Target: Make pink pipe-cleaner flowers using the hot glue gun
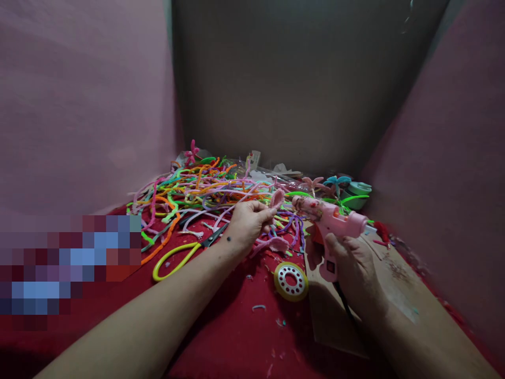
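Between the thumb and fingers of my left hand (249, 223) is pinched a small pink petal-shaped loop (277, 198), apparently bent from fuzzy pipe cleaner. My right hand (355, 268) grips a pink hot glue gun (333, 221) by its handle, nozzle pointing left at the loop, a small gap between them. Brown residue coats the nozzle end. Another pink fuzzy petal (276, 245) lies on the red cloth just below my left hand. Scissors with yellow handles (173, 263) rest beside my left forearm, their blades partly hidden behind it.
A tangle of colourful pipe cleaners (205, 189) spreads across the back of the red cloth (236, 326). A yellow-edged tape roll (291, 281) lies beside a cardboard sheet (327, 326) under my right arm. At the back right are a mint-green container (357, 195) and a blue flower (337, 181). Walls enclose the space.
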Available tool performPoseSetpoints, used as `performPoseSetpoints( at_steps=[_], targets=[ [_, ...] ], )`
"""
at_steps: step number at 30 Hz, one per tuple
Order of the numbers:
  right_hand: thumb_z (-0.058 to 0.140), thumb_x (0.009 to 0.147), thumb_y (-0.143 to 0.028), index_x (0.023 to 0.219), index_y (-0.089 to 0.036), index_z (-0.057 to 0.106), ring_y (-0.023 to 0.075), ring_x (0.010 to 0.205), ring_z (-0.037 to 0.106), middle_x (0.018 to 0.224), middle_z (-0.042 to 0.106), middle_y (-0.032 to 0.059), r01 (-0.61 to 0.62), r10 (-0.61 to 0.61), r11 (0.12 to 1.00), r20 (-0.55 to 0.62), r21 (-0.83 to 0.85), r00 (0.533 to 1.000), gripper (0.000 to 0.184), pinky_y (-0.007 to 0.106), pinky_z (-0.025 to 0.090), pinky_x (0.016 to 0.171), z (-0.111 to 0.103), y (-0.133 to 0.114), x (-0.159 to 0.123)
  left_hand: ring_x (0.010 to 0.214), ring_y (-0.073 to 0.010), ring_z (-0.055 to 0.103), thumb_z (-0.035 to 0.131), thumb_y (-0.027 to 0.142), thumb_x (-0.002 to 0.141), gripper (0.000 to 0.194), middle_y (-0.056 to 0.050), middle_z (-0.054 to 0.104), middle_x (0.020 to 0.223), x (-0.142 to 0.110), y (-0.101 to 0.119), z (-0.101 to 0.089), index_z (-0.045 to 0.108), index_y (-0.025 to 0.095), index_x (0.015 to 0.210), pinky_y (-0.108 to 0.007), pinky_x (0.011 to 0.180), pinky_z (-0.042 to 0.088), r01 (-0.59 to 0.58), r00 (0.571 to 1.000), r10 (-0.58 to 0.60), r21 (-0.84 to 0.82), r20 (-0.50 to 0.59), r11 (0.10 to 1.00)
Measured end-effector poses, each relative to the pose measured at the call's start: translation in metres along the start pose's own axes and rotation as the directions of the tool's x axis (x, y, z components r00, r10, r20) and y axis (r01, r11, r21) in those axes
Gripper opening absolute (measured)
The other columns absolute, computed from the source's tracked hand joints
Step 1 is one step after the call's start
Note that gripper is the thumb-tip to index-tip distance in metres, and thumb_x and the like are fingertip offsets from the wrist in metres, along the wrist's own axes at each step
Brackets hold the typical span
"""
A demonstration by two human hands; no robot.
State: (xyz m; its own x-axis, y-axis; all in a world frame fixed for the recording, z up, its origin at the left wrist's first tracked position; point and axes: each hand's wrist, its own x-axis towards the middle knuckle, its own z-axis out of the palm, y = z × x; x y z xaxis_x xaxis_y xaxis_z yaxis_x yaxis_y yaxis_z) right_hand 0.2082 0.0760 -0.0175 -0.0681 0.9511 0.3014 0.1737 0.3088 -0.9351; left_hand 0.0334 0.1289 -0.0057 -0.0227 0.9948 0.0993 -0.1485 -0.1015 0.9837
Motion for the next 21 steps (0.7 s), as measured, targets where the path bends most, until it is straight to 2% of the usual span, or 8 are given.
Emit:
performPoseSetpoints(
  at_steps=[7, 16, 21],
  targets=[
    [0.047, 0.077, -0.054, 0.056, -0.021, 0.048, 0.0155, 0.049, 0.046, 0.053, 0.053, 0.0032, -0.003, 0.0, 0.999, -0.055, -0.041, 0.998, 0.04, 0.028, 0.033, 0.044, 0.001, -0.0016, 0.0004, 0.032, -0.0037, 0.041, 0.065, 0.02, 0.068, 0.022, 0.004, 0.051, 0.042, -0.0009, -0.0014, 0.0028, 0.052, 0.013, 0.052, -0.016, 0.035, 0.028, 0.018, 1.0, -0.018, 0.076, -0.001, 0.997],
    [0.05, 0.076, -0.053, 0.06, -0.022, 0.046, 0.0144, 0.048, 0.045, 0.053, 0.05, 0.001, -0.011, 0.013, 0.999, -0.059, 0.031, 0.998, 0.036, 0.028, 0.036, 0.047, 0.0013, -0.0041, 0.0021, 0.033, -0.0046, 0.042, 0.062, 0.014, 0.068, 0.022, 0.004, 0.05, 0.042, -0.0017, -0.0025, 0.0049, 0.05, 0.014, 0.05, -0.017, 0.037, 0.031, -0.025, 1.0, 0.024, 0.092, 0.014, 0.995],
    [0.049, 0.076, -0.055, 0.058, -0.022, 0.045, 0.0157, 0.049, 0.047, 0.051, 0.049, 0.001, -0.011, 0.011, 1.0, -0.052, 0.002, 0.999, 0.037, 0.029, 0.035, 0.046, 0.0006, -0.0036, 0.0026, 0.035, -0.0051, 0.042, 0.063, 0.017, 0.069, 0.021, 0.004, 0.051, 0.044, -0.0032, -0.0031, 0.0044, 0.05, 0.014, 0.052, -0.017, 0.038, 0.031, -0.04, 0.999, 0.037, 0.118, 0.023, 0.992]
  ],
)
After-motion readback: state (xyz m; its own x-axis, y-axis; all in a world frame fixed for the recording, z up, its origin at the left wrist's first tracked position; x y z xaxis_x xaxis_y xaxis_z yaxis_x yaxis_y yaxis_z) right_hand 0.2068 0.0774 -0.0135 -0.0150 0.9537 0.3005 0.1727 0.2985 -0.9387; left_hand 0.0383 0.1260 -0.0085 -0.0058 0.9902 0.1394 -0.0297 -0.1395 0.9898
